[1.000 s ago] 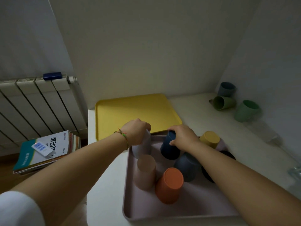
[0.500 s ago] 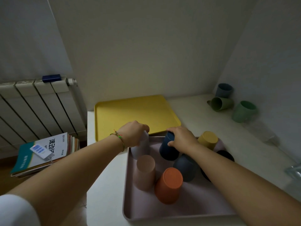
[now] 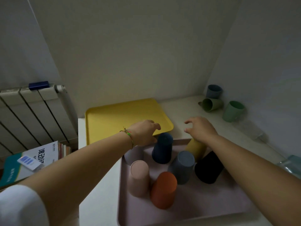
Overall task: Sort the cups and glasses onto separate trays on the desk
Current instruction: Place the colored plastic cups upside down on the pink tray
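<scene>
Right hand [image 3: 200,129], fingers apart and empty, above the bench [image 3: 184,108]; tipped mug [image 3: 211,104] lies far-right of it, axis left-right, mouth leftward. Left hand [image 3: 145,134], fingers loosely apart, lies farther off.

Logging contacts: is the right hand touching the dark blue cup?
Apart. Head view shows bare desk between the right hand and the dark blue cup.

Desk [image 3: 187,108], yellow tray [image 3: 114,121], pink tray [image 3: 211,201], mugs [image 3: 233,110]
</scene>
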